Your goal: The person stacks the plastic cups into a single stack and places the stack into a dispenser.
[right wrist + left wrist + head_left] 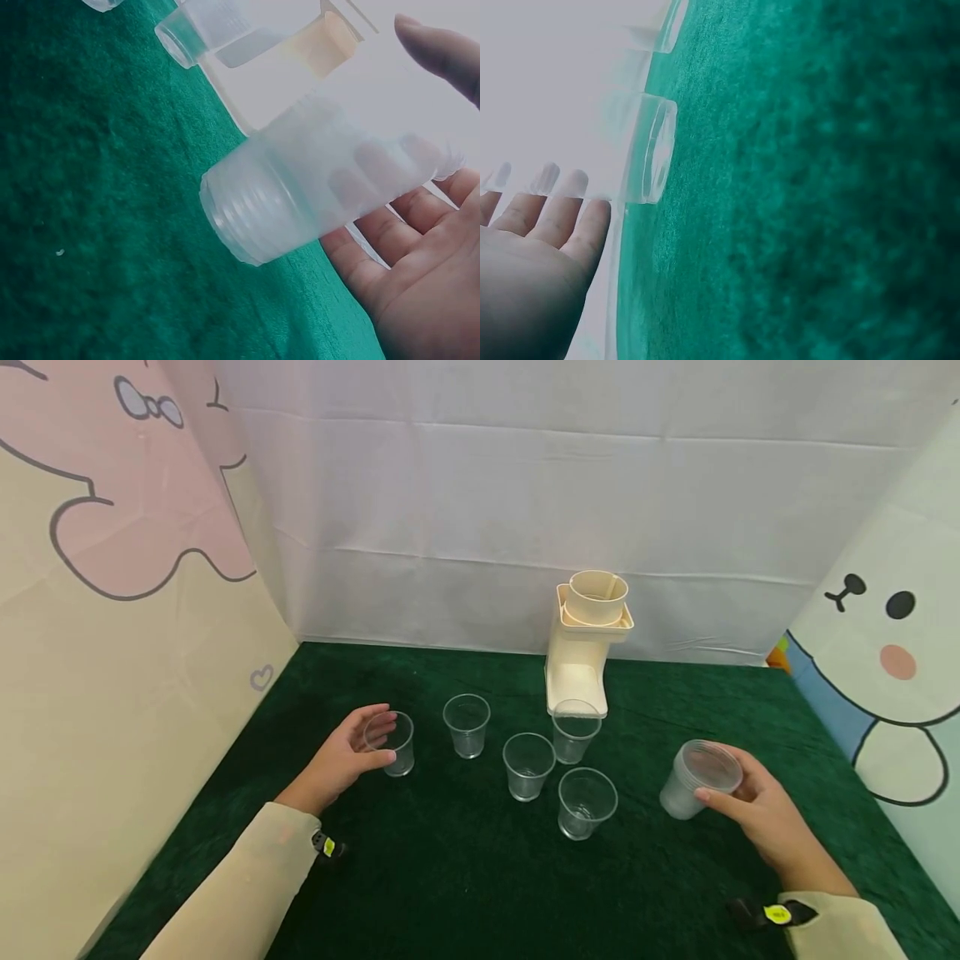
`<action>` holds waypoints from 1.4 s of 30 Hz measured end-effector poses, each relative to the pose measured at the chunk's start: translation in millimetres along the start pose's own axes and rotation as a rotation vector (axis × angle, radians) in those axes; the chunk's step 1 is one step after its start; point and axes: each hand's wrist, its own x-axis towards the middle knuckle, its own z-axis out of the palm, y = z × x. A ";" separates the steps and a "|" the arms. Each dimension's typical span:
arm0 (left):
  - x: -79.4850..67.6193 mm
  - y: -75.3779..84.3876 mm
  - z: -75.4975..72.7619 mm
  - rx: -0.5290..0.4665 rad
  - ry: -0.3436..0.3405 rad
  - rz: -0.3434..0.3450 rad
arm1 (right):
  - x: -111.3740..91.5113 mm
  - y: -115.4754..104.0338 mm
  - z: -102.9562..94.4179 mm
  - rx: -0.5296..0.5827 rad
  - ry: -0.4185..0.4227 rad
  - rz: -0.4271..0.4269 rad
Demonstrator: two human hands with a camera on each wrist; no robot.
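My left hand (348,753) curves round a clear plastic cup (403,758) at the left, thumb on the near side and fingers on the far side. In the left wrist view, the fingertips show through that cup's wall, and its base (660,154) is at the green cloth. On the right, my right hand (765,810) holds a stack of nested clear cups (684,787), thumb at the near rim and fingers behind. The stack leans in the hand, with its ridged lower end (247,214) over the cloth in the right wrist view.
Between the hands stand several single clear cups, among them one cup (468,739) at the left, one (527,777) in the middle and one (583,806) nearest. Behind them is a cream cup-shaped dispenser (581,664). A white curtain (450,527) backs the green cloth (450,893).
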 end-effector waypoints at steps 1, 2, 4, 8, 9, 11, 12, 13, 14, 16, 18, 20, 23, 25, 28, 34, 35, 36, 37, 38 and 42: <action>0.1 -0.2 0.2 0.003 -0.001 -0.002 | 0.0 -0.2 0.0 -0.002 -0.002 0.004; 0.2 -0.4 0.3 0.005 -0.001 -0.007 | 0.0 -0.5 0.1 -0.003 -0.003 0.008; 0.3 -0.9 0.5 0.002 -0.002 -0.016 | 0.0 -0.7 0.2 -0.007 -0.005 0.013; -0.1 -1.7 0.1 -0.003 -0.001 -0.035 | 0.1 -0.3 0.3 -0.007 -0.004 0.011; -0.1 -1.9 0.0 -0.003 -0.001 -0.037 | 0.0 -0.2 0.3 -0.008 -0.003 0.009; 0.0 -1.7 -0.1 0.000 0.000 -0.041 | 0.2 0.2 0.2 -0.004 -0.001 0.000; 0.2 -1.3 -0.1 -0.001 0.000 -0.040 | 0.4 0.4 0.1 -0.001 0.000 -0.008; 0.1 -0.6 0.1 -0.001 0.001 -0.040 | 0.4 0.5 0.0 0.000 0.000 -0.015; -0.1 0.2 0.2 -0.002 0.002 -0.041 | 0.5 0.7 0.0 0.004 0.000 -0.023; -0.6 2.0 0.2 -0.005 0.006 -0.040 | 0.8 0.9 -0.3 0.012 -0.002 -0.036; -1.1 3.7 0.0 -0.015 0.012 -0.044 | 1.1 1.0 -0.4 0.012 -0.005 -0.041; -1.4 5.2 -0.4 -0.024 0.018 -0.049 | 1.5 1.2 -0.5 0.010 -0.010 -0.035; -1.2 6.5 -1.0 -0.031 0.012 -0.048 | 1.8 1.6 -0.8 -0.003 -0.015 -0.017; -1.2 7.6 -1.0 -0.034 0.003 -0.047 | 2.1 2.0 -1.0 -0.005 -0.017 -0.013; -1.3 10.9 0.3 -0.032 -0.008 -0.054 | 2.2 2.7 -1.3 -0.003 -0.021 -0.011; -0.8 24.1 6.7 -0.014 -0.033 -0.073 | 1.7 4.0 -1.6 0.001 -0.019 -0.013; -0.9 27.0 8.2 -0.012 -0.039 -0.075 | 1.6 4.2 -1.5 0.001 -0.019 -0.015; -0.9 29.7 9.7 -0.011 -0.046 -0.075 | 1.5 4.2 -1.4 -0.001 -0.018 -0.015; -0.9 32.8 11.3 -0.008 -0.050 -0.075 | 1.5 4.3 -1.3 -0.004 -0.018 -0.016; -0.9 35.9 13.0 -0.003 -0.054 -0.074 | 1.5 4.3 -1.3 -0.009 -0.017 -0.015; -0.3 48.5 19.0 0.002 -0.085 -0.053 | 2.1 4.1 -1.1 -0.024 -0.016 -0.005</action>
